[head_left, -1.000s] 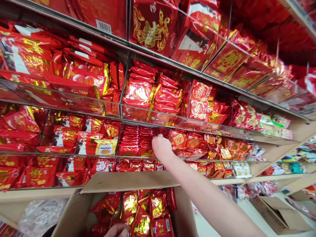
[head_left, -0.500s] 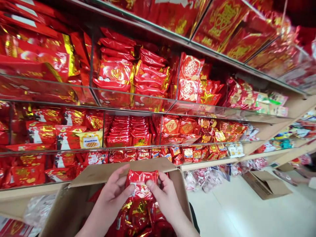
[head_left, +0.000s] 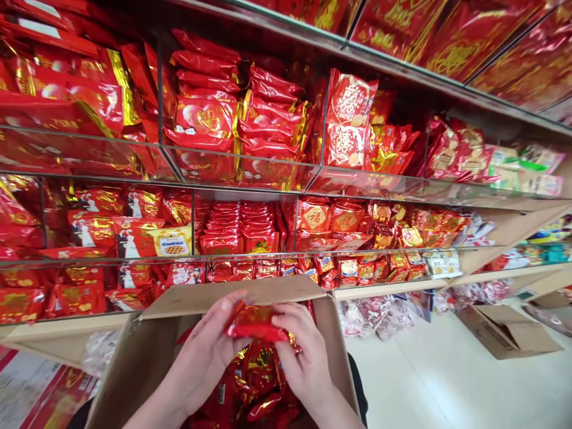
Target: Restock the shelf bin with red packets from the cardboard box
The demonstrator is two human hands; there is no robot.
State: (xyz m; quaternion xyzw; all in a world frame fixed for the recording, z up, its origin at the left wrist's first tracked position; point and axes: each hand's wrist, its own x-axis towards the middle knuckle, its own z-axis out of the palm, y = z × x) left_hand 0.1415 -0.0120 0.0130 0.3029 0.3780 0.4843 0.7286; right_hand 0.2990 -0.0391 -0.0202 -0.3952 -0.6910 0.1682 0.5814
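Note:
Above an open cardboard box (head_left: 114, 381), a shiny red snack packet (head_left: 254, 326) is held up between my two hands, turned so that a narrow side faces me. My right hand (head_left: 304, 348) grips its right end, fingers over the top and thumb below. At the other end my left hand (head_left: 210, 348) has its fingers curved round the packet, the fingertips a little blurred. Beneath both hands, loose red and gold packets (head_left: 261, 363) fill the box. The packet's printed front is mostly hidden.
Shelves of red snack packets (head_left: 205, 116) rise ahead, fronted by clear plastic strips (head_left: 259, 164). A yellow cookie packet (head_left: 174, 241) sits on the lower shelf. Bagged goods (head_left: 384, 316) lie below. Another open carton (head_left: 509, 330) stands on the pale floor (head_left: 415, 381) at right.
The packet has tilted between my hands, from its face showing to a side edge. My right hand has shifted its hold on it. The view has moved slightly.

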